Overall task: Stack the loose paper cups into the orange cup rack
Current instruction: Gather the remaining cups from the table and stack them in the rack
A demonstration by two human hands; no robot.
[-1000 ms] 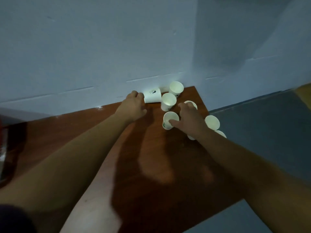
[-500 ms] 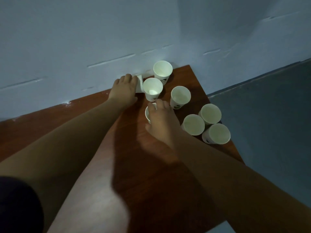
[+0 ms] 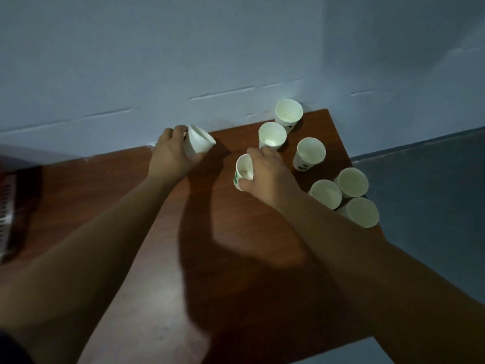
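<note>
Several white paper cups stand on a brown wooden table point(image 3: 236, 258) near its far right corner. My left hand point(image 3: 170, 156) grips one cup point(image 3: 198, 141), tilted with its mouth toward the right. My right hand point(image 3: 265, 172) holds another cup point(image 3: 242, 170) by its rim and side, upright on the table. Loose upright cups stand behind and right of it: one by the wall point(image 3: 288, 114), one in front of that point(image 3: 271, 134), one further right point(image 3: 309, 153), and a cluster of three at the right edge point(image 3: 351, 182). No orange rack shows clearly.
A pale blue wall point(image 3: 183, 61) runs along the table's far edge. The table's right edge drops to a dark grey floor point(image 3: 433, 193). A dark reddish object with slots point(image 3: 8, 206) sits at the far left edge of view.
My left hand has picked up the cup that lay on its side by the wall and drawn it left. My right hand has closed on the nearest upright cup. The camera shifted.
</note>
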